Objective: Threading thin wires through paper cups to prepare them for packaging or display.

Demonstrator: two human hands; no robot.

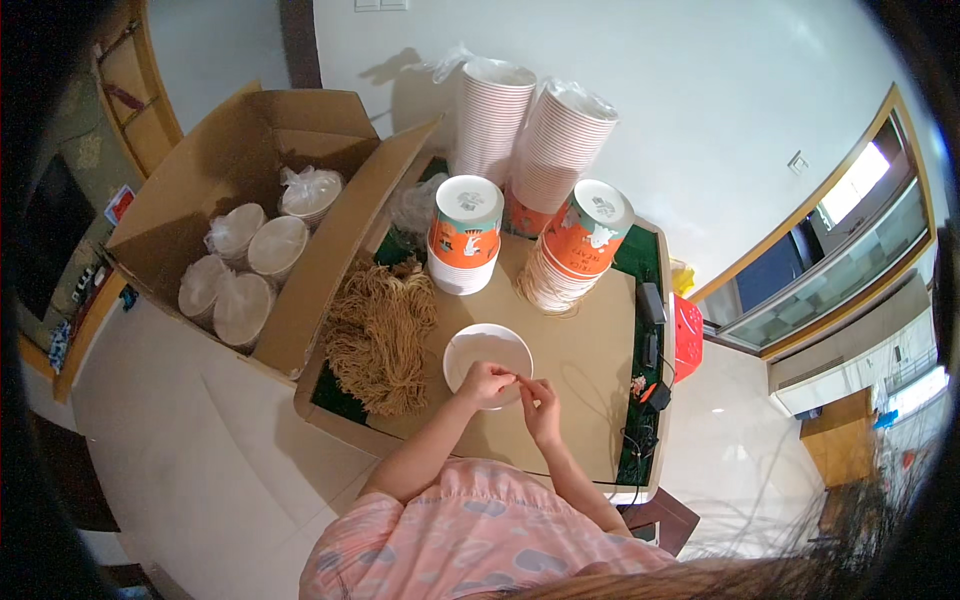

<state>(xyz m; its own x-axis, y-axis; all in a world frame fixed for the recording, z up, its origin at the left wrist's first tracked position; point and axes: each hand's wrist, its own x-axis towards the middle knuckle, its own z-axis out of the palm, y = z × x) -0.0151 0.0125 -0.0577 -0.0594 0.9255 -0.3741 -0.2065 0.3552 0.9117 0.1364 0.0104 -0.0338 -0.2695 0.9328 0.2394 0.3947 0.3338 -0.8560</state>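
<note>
An open white paper bucket (473,345) stands mouth up on the table in front of me. Over its near rim my left hand (488,382) and my right hand (541,408) meet, fingertips pinched close together. What they pinch is too small to make out; it may be thin cord. To the left lies a large tangled heap of tan twine (382,335). Behind the bucket, upside-down printed orange and teal paper buckets are stacked (465,240). A similar stack (580,250) at right has loops of tan cord hanging around its lower part.
Two tall stacks of white buckets (490,115) in clear plastic rise by the wall. On the left, an open cardboard box (330,250) holds several wrapped bucket stacks. Black adapters and cables (655,397) lie along the right table edge, near a red plastic stool (688,335).
</note>
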